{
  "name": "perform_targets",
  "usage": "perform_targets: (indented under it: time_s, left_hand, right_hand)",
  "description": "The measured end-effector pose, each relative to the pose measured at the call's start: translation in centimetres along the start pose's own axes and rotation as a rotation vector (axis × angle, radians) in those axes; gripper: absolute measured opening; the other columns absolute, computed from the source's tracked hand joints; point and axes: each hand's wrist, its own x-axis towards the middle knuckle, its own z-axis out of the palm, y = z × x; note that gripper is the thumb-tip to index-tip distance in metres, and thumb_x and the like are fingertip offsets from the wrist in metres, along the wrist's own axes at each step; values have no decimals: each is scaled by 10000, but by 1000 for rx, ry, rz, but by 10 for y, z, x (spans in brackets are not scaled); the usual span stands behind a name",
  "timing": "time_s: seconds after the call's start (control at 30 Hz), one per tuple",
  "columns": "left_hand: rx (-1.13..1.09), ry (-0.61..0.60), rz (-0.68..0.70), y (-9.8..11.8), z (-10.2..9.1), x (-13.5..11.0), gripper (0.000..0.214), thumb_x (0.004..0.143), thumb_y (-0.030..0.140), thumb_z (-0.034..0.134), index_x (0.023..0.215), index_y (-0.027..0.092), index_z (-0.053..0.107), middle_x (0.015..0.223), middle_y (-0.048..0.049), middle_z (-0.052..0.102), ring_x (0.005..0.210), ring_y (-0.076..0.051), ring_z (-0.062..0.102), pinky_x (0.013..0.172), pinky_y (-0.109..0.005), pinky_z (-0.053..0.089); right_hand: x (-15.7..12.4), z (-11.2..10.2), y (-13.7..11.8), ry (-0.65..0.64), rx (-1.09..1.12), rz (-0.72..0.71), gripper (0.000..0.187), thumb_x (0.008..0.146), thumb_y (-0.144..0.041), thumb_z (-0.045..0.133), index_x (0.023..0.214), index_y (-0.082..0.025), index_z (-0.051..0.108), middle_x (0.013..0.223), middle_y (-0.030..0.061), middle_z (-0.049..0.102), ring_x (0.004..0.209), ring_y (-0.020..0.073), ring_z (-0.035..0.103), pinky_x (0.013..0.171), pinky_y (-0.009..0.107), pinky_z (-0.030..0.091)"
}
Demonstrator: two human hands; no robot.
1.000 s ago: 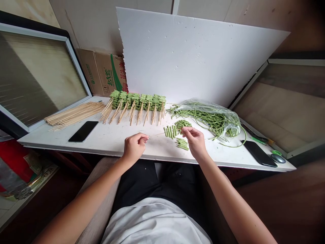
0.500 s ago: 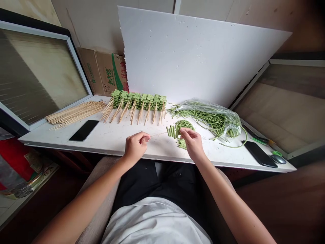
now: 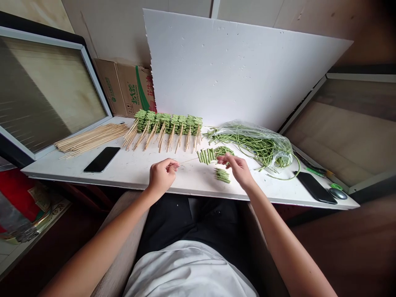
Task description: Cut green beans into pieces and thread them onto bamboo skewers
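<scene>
Pointing rightward, bean skewer (image 3: 206, 156), long axis crosswise

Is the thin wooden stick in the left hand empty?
No, loaded: short green bean pieces sit side by side along the thin wooden stick.

The white tabletop (image 3: 134, 165) bears tan wooden sticks (image 3: 93, 138), green-bean skewers (image 3: 166, 123), short green pieces (image 3: 222, 175), long green beans (image 3: 254, 145) and two black phones (image 3: 102, 159).

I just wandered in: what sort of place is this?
Probably a food preparation corner: stacked green bean skewers sit on a white table, with a pile of bare sticks beside them and long green beans partly in clear plastic.
</scene>
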Motion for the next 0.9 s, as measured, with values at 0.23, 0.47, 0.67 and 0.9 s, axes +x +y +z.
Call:
perform_targets:
  time_s: [0.23,0.47,0.67,0.9]
  left_hand:
    - [22,-41,-44,-10,3,0,186,870,142,596,819,206,763,706,2,776,668,-181,749,683,-270,555]
    - [7,-46,-44,-10,4,-1,179,862,148,602,809,207,762,702,2,773,655,-175,741,656,-259,550]
    - [5,-41,-34,-9,3,-1,172,872,164,607,819,208,764,701,2,774,654,-173,740,653,-251,553]
    - [13,-31,-22,-9,-1,2,184,889,185,593,809,207,756,717,-10,784,672,-183,753,666,-261,566]
  right_hand:
    - [5,-26,35,-202,-831,-113,275,1018,-268,589,1099,-190,840,1086,156,792,1049,347,661,1000,497,488]
    - [4,-16,42,-171,-868,-83,179,972,-196,646,1031,-196,815,1037,136,770,1062,343,634,919,447,534]
    - [6,-17,38,-94,-707,-137,162,938,-201,663,1036,-196,793,960,113,779,1036,331,650,875,449,544]
    - [7,-14,19,30,-233,-27,432,937,-609,671,1043,-207,790,1030,124,766,886,259,665,712,369,526]
